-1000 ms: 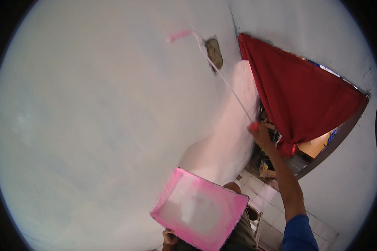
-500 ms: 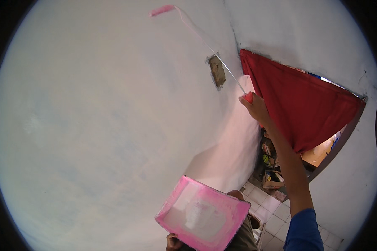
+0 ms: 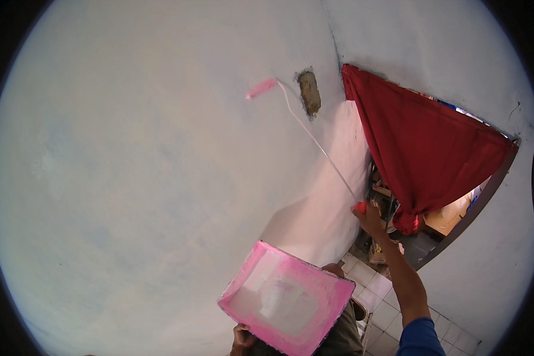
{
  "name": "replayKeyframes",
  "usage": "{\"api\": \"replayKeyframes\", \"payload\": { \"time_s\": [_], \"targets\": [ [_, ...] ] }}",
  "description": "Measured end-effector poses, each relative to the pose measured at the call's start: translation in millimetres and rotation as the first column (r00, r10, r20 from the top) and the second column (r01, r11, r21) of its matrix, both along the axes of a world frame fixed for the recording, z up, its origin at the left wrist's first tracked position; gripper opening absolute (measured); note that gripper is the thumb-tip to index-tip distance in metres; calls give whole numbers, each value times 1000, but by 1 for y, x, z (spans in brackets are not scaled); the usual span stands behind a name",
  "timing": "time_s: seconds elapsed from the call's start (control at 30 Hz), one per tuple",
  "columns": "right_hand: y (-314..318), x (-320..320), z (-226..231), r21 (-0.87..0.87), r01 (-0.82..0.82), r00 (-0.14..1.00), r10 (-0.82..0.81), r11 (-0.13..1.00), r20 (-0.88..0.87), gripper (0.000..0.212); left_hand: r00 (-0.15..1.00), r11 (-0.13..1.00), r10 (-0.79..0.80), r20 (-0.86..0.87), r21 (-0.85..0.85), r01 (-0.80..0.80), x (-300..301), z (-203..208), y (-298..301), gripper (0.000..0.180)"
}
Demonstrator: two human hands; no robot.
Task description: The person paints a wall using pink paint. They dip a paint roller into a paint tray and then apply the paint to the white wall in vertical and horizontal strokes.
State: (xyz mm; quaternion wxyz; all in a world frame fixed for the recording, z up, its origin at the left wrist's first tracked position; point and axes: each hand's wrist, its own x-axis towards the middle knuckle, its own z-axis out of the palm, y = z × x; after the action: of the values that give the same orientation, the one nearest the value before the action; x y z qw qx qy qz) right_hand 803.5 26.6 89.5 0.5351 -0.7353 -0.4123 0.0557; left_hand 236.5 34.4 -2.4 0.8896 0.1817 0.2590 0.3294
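Observation:
My right hand [image 3: 369, 218] is wrapped round the red handle of a paint roller [image 3: 323, 151]. Its long thin rod slants up and left to a pink roller head [image 3: 261, 89], which is at the pale wall [image 3: 148, 154]; whether it presses on it I cannot tell. Low in the view, my left hand [image 3: 243, 337] grips the near left edge of a paint tray [image 3: 305, 341]. Pink coats the tray's rim and sides, with whitish paint over its middle. The tray is held tilted above my legs.
A rough rectangular hole [image 3: 309, 94] breaks the wall near the corner. Right of it, a knotted red curtain [image 3: 433, 154] hangs across a doorway with a dark frame [image 3: 457, 237]. Cluttered items show behind it. White floor tiles [image 3: 377, 296] lie below, beside my feet.
My right hand has come down, drawing the roller head lower and to the right along the wall, close to the hole. The left hand and tray have barely shifted.

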Motion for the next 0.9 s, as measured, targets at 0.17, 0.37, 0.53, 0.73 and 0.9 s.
{"api": "replayKeyframes", "payload": {
  "time_s": [0.17,0.37,0.53,0.73,0.9],
  "targets": [
    [30,32,95,158,18,990,-40,987,132,41,951,986,141,-274,-50,-160,61,70,-16,46],
    [90,41,239,267,-17,972,-47,964,230,40,992,997,71,-104,42,-67,15,13,1,46],
    [94,26,229,281,-37,968,-36,959,248,38,975,989,144,-170,56,-136,34,42,-10,41],
    [36,15,95,154,0,996,-14,988,92,35,994,996,85,-75,38,-82,28,23,-7,43],
    [-9,-12,65,93,22,997,-28,995,67,36,992,996,76,-104,43,-72,30,31,-4,43]
  ]
}}
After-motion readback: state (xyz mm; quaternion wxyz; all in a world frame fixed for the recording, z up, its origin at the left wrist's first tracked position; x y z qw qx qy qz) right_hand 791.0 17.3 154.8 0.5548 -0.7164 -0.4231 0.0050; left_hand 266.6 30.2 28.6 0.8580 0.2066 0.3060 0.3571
